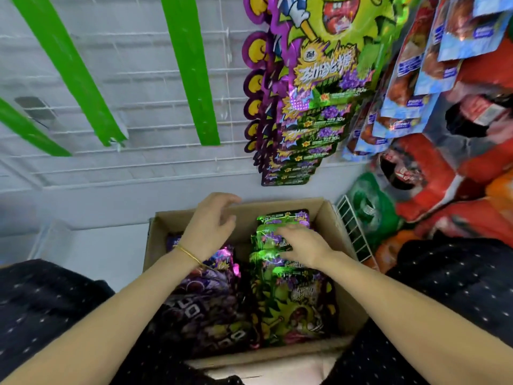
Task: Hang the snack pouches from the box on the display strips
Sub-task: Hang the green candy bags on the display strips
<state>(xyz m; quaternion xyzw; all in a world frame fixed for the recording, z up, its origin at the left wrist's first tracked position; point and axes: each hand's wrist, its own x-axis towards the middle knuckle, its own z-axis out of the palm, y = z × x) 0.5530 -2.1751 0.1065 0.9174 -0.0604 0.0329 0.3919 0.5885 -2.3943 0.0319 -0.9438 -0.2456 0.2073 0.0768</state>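
Note:
An open cardboard box (330, 218) sits low in the middle, packed with shiny snack pouches: green ones (294, 304) in a row on the right, purple ones (205, 298) on the left. My right hand (302, 244) lies on the tops of the green pouches, fingers spread and slightly bent. My left hand (211, 226) hovers over the box's far left side with loosely curled fingers, holding nothing. Two bare green display strips (191, 70) hang on the white wire grid above. A strip filled with green pouches (313, 107) hangs to the right of them.
Blue snack packs (410, 79) and red packs (444, 173) hang and pile up at the right. A green bag (372, 209) and a small wire rack (352, 226) stand beside the box. A white shelf (105, 245) lies left of the box.

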